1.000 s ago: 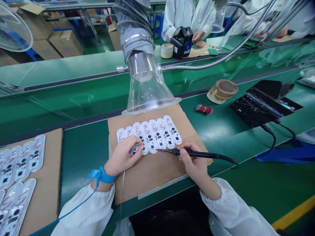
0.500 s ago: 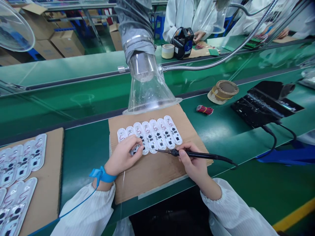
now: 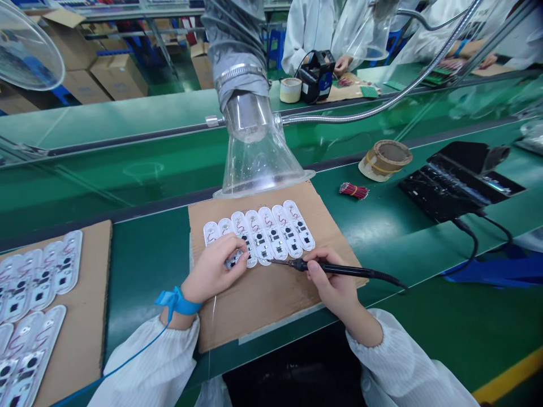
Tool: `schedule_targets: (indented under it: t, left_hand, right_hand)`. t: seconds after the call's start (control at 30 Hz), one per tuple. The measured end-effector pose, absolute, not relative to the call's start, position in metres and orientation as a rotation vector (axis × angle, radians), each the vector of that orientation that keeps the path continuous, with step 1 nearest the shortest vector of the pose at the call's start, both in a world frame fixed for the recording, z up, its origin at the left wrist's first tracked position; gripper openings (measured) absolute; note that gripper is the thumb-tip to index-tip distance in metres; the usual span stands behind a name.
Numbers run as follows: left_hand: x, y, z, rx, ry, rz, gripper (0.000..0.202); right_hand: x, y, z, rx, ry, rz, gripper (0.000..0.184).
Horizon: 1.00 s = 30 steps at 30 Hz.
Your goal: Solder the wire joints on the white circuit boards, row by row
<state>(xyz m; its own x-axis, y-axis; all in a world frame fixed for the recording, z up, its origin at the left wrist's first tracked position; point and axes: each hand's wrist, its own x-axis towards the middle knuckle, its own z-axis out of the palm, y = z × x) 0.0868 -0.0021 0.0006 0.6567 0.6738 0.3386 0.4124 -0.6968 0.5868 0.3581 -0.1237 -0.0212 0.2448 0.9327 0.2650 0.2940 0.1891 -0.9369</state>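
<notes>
A row of several white oval circuit boards (image 3: 271, 229) lies on a cardboard sheet (image 3: 263, 294) in front of me. My left hand (image 3: 214, 268), with a blue wrist strap (image 3: 178, 302), is closed and pinches the near ends of the leftmost boards. My right hand (image 3: 333, 280) grips a black soldering iron (image 3: 339, 270) like a pen. Its tip reaches left to the near end of a board in the middle of the row. A thin strand of solder wire (image 3: 211, 316) runs from under my left hand toward the table edge.
A clear fume-extraction funnel (image 3: 258, 155) hangs just behind the boards. More boards lie on a second cardboard sheet (image 3: 80, 316) at left. A red wire bundle (image 3: 353, 190), tape roll (image 3: 385, 158) and black soldering station (image 3: 458, 178) sit at right. Other people work across the green conveyor (image 3: 127, 169).
Almost nothing has moved. The iron's tip has crept slightly left along the boards, and my view has shifted a little.
</notes>
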Motion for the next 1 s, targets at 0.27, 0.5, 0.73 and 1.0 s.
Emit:
schedule_targets:
  t: [0.27, 0.5, 0.73, 1.0]
  left_hand:
    - [0.0858, -0.0025, 0.0, 2.397, 0.853, 0.762, 0.014]
    - [0.0879, -0.0021, 0.0007, 2.402, 0.849, 0.735, 0.014]
    - [0.087, -0.0019, -0.0002, 2.406, 0.836, 0.769, 0.014]
    - [0.0874, -0.0017, 0.0, 2.43, 0.845, 0.751, 0.014]
  right_hand:
    - [0.3588, -0.1242, -0.0251, -1.337, -1.238, 0.682, 0.029]
    - [0.3584, -0.1235, -0.0232, -1.335, -1.287, 0.718, 0.03]
    - [0.3587, -0.1241, -0.0235, -1.339, -1.274, 0.698, 0.029]
    - [0.3593, -0.1235, -0.0201, -1.319, -1.357, 0.756, 0.025]
